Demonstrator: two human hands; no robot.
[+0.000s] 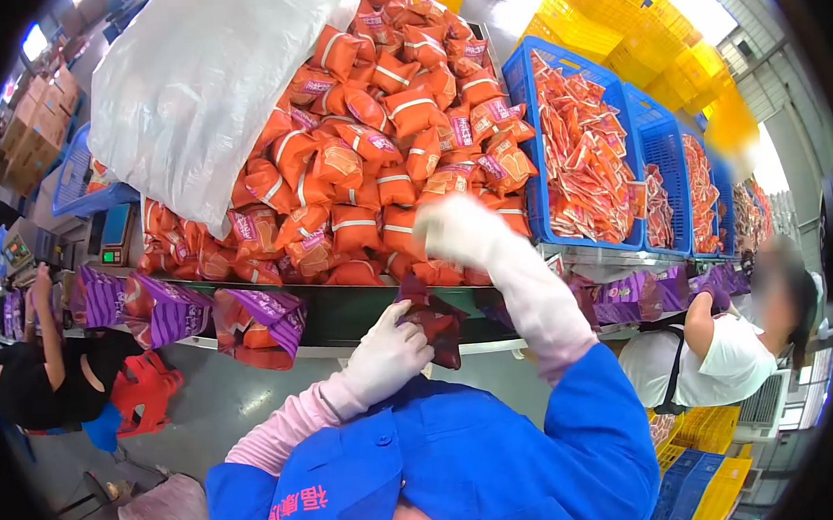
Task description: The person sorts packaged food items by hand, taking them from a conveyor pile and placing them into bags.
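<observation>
My left hand (388, 352), in a white glove, grips the edge of a dark purple bag (433, 324) held upright over the dark green belt (344, 314). Orange shows inside that bag. Above and to the right, my right hand (457, 230), gloved and smeared by motion, is at the front edge of a big heap of orange packets (355, 227). Its fingers are too blurred to make out. Several purple-striped bags with orange packets inside, such as a striped bag (260, 327), stand along the belt on the left.
A grey-white plastic sheet (205, 93) covers the heap's left part. Blue crates (535, 199) of flat sachets line the right, with yellow crates (601, 20) behind. A person (699, 350) is at the right, another person (50, 378) at the left by a red stool (148, 392).
</observation>
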